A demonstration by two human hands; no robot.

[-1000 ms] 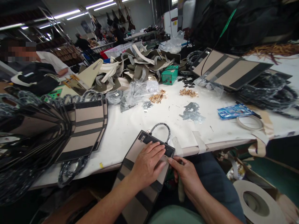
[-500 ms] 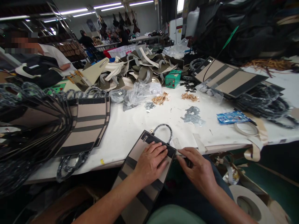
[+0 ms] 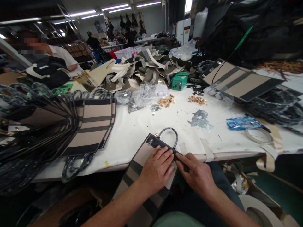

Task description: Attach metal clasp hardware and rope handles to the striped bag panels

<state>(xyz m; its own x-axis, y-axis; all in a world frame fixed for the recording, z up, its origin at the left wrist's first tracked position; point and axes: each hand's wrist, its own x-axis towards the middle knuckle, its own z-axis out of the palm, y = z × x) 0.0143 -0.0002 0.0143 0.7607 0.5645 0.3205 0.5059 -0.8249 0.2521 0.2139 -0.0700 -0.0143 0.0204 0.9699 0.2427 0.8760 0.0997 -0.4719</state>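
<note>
A beige panel with black bands point(image 3: 136, 168) lies slanted across the table's front edge, its lower part over my lap. From its top end rises a plastic-wrapped handle loop point(image 3: 169, 129), with a small metal fitting near the left corner. My left hand point(image 3: 157, 168) rests flat on the upper part of the panel, fingers extended. At the panel's top right corner, my right hand point(image 3: 196, 171) has its thumb and index finger around the edge; the other fingers are curled and partly hidden.
Stacked similar panels point(image 3: 94, 126) stand left, and more point(image 3: 241, 78) lie right. Behind are a green box point(image 3: 180, 81), gold-coloured pieces point(image 3: 197, 100), flat metal pieces point(image 3: 201, 119) and clear plastic point(image 3: 144, 94). A blue packet point(image 3: 243, 123) lies right. A person point(image 3: 61, 56) sits at the far left.
My right hand has moved in from beside the panel onto its top right corner. My left hand stays flat on the panel. The whole view has shifted slightly.
</note>
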